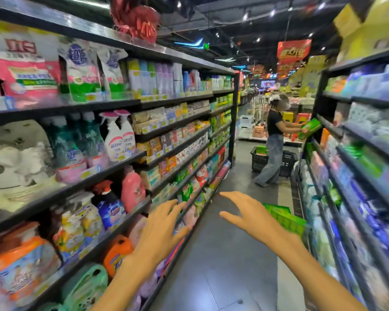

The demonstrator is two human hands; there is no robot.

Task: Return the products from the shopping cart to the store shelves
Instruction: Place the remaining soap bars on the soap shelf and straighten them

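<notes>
A narrow aisle with a grey tiled floor point(222, 265) runs between two tall black shelf racks point(235, 104). The dark ceiling point(222, 23) far above carries small spot lights and red banners point(293, 51).

Motion blur smears the right shelves point(368, 140) at three o'clock, so no pack there can be read. The green pack point(288, 218) at five o'clock is half hidden behind the right hand point(249, 215). Both forearms run off the bottom edge. The far person's point(274, 135) face is blurred, and their legs cover part of the basket point(259, 159).
</notes>
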